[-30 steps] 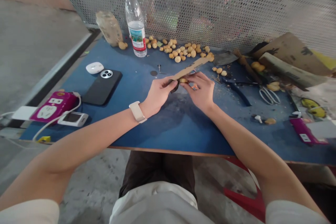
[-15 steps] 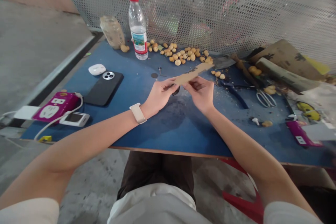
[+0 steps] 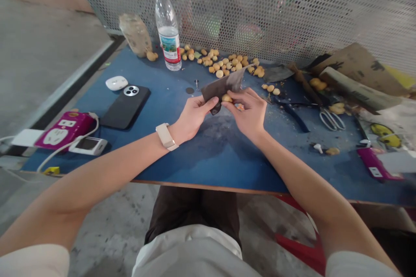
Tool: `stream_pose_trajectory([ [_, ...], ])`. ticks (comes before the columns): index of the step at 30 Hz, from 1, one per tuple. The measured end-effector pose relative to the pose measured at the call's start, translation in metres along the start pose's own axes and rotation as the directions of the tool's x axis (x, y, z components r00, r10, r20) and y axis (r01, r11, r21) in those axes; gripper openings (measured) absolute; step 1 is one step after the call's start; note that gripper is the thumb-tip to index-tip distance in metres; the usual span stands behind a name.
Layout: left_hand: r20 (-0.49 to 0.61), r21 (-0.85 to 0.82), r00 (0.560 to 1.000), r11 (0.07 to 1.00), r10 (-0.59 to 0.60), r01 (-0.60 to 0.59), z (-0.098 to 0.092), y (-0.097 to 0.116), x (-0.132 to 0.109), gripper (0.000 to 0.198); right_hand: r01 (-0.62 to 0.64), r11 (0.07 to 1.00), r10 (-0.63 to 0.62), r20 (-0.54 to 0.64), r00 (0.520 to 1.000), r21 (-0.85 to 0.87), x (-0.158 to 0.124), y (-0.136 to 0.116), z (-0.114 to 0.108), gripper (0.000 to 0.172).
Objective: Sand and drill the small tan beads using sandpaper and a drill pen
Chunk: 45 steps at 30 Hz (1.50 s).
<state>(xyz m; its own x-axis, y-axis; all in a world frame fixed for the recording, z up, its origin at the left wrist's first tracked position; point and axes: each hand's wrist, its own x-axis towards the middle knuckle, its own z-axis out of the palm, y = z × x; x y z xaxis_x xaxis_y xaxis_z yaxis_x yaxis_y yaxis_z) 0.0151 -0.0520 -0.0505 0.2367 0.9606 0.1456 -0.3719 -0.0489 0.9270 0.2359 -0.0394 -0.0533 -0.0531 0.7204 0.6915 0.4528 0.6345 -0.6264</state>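
My left hand (image 3: 194, 114) pinches the lower left part of a sheet of sandpaper (image 3: 224, 85), thumb on top. The sheet's dark grey face is turned up toward me, and its far right corner sticks up. My right hand (image 3: 249, 110) is closed round a small tan gourd (image 3: 226, 98), rounded and smooth-looking, held against the sandpaper's near side. Part of the gourd is hidden by my fingers. Behind the sheet lies a heap of similar small gourds (image 3: 224, 62).
A water bottle (image 3: 169, 30) stands at the back beside a cloudy jar (image 3: 134, 34). On the left lie a phone (image 3: 125, 108), a white case (image 3: 116, 83) and a purple power strip (image 3: 65, 129). Right are pliers (image 3: 295, 116), scissors (image 3: 331, 120) and more sandpaper (image 3: 362, 69).
The sandpaper has turned over from its tan printed back to its dark face. The gourd in my right hand has come into view against it.
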Motion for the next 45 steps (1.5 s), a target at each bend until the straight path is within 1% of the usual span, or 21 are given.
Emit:
stream_pose_trajectory([
  [3, 0.0, 0.085, 0.998, 0.994, 0.065, -0.065, 0.001, 0.0, 0.001, 0.057, -0.234, 0.953, 0.238, 0.004, 0.971, 0.191, -0.006, -0.007, 0.01, 0.044],
  [5, 0.013, 0.146, 0.996, 0.985, 0.094, -0.095, 0.001, 0.0, 0.001, 0.056, -0.306, 0.911, 0.31, 0.032, 0.95, 0.278, -0.009, -0.008, 0.013, 0.05],
  [6, 0.022, 0.16, 0.995, 0.982, 0.097, -0.1, 0.002, 0.0, 0.0, 0.056, -0.3, 0.905, 0.306, 0.028, 0.952, 0.301, -0.009, -0.008, 0.013, 0.05],
  [8, 0.035, 0.138, 0.996, 0.986, 0.087, -0.091, 0.001, 0.0, -0.001, 0.057, -0.205, 0.935, 0.218, -0.013, 0.976, 0.29, -0.007, -0.005, 0.01, 0.045],
  [10, 0.04, 0.071, 0.997, 0.995, 0.06, -0.063, 0.001, -0.001, -0.002, 0.059, -0.042, 0.981, 0.051, -0.04, 0.998, 0.187, -0.003, -0.001, 0.005, 0.032],
  [13, 0.042, -0.012, 0.999, 1.0, -0.017, 0.018, -0.001, -0.003, -0.002, 0.059, 0.18, 0.984, -0.18, 0.026, 0.983, -0.016, 0.002, 0.003, -0.006, 0.01],
  [14, 0.048, -0.028, 0.998, 0.999, -0.044, 0.045, -0.002, -0.003, -0.002, 0.059, 0.217, 0.974, -0.213, 0.061, 0.975, -0.066, 0.003, 0.004, -0.009, 0.006],
  [16, 0.062, -0.048, 0.996, 0.996, -0.068, 0.071, -0.002, -0.003, -0.002, 0.06, 0.216, 0.969, -0.204, 0.109, 0.973, -0.121, 0.004, 0.004, -0.012, 0.008],
  [18, 0.066, -0.044, 0.996, 0.997, -0.058, 0.061, -0.002, -0.002, -0.001, 0.06, 0.11, 0.99, -0.1, 0.099, 0.99, -0.093, 0.003, 0.001, -0.01, 0.011],
  [20, 0.052, -0.015, 0.998, 0.999, -0.035, 0.036, -0.001, 0.0, 0.001, 0.06, -0.064, 0.998, 0.063, 0.053, 0.997, 0.028, 0.0, -0.003, -0.004, 0.026],
  [23, 0.033, 0.076, 0.999, 0.997, 0.004, -0.007, 0.002, 0.004, 0.001, 0.059, -0.296, 0.922, 0.297, 0.033, 0.954, 0.249, -0.004, -0.01, 0.006, 0.054],
  [25, 0.046, 0.139, 0.998, 0.989, 0.043, -0.049, 0.005, 0.007, -0.001, 0.058, -0.365, 0.87, 0.371, 0.047, 0.927, 0.331, -0.006, -0.012, 0.01, 0.063],
  [26, 0.058, 0.154, 0.996, 0.986, 0.061, -0.07, 0.006, 0.008, -0.002, 0.058, -0.371, 0.863, 0.378, 0.049, 0.924, 0.343, -0.006, -0.013, 0.01, 0.065],
  [29, 0.074, 0.103, 0.995, 0.992, 0.07, -0.077, 0.008, 0.009, -0.004, 0.056, -0.273, 0.925, 0.279, 0.015, 0.96, 0.264, -0.005, -0.012, 0.004, 0.057],
  [32, 0.076, 0.023, 0.997, 1.0, 0.005, -0.007, 0.004, 0.005, -0.005, 0.054, -0.055, 0.998, 0.054, 0.02, 0.998, 0.027, -0.002, -0.009, -0.006, 0.032],
  [35, 0.095, -0.028, 0.994, 0.998, -0.05, 0.053, 0.001, 0.003, -0.004, 0.054, 0.156, 0.98, -0.148, 0.077, 0.986, -0.12, 0.001, -0.005, -0.014, 0.007],
  [37, 0.105, -0.045, 0.993, 0.997, -0.053, 0.058, 0.001, 0.002, -0.004, 0.057, 0.187, 0.973, -0.179, 0.075, 0.981, -0.134, 0.0, -0.006, -0.015, 0.006],
  [39, 0.104, -0.033, 0.994, 0.998, -0.041, 0.044, 0.002, 0.003, -0.003, 0.061, 0.107, 0.988, -0.104, 0.033, 0.994, -0.11, -0.002, -0.01, -0.012, 0.01],
  [41, 0.081, 0.002, 0.997, 1.0, -0.02, 0.02, 0.003, 0.005, -0.002, 0.064, -0.037, 0.999, 0.037, -0.022, 0.999, -0.015, -0.005, -0.015, -0.006, 0.027],
  [43, 0.062, 0.063, 0.998, 0.998, 0.027, -0.031, 0.004, 0.007, -0.002, 0.065, -0.184, 0.974, 0.191, -0.042, 0.981, 0.129, -0.009, -0.02, 0.002, 0.044],
  [45, 0.075, 0.148, 0.993, 0.983, 0.094, -0.104, 0.005, 0.009, -0.002, 0.065, -0.303, 0.917, 0.317, -0.014, 0.948, 0.26, -0.011, -0.023, 0.008, 0.057],
])
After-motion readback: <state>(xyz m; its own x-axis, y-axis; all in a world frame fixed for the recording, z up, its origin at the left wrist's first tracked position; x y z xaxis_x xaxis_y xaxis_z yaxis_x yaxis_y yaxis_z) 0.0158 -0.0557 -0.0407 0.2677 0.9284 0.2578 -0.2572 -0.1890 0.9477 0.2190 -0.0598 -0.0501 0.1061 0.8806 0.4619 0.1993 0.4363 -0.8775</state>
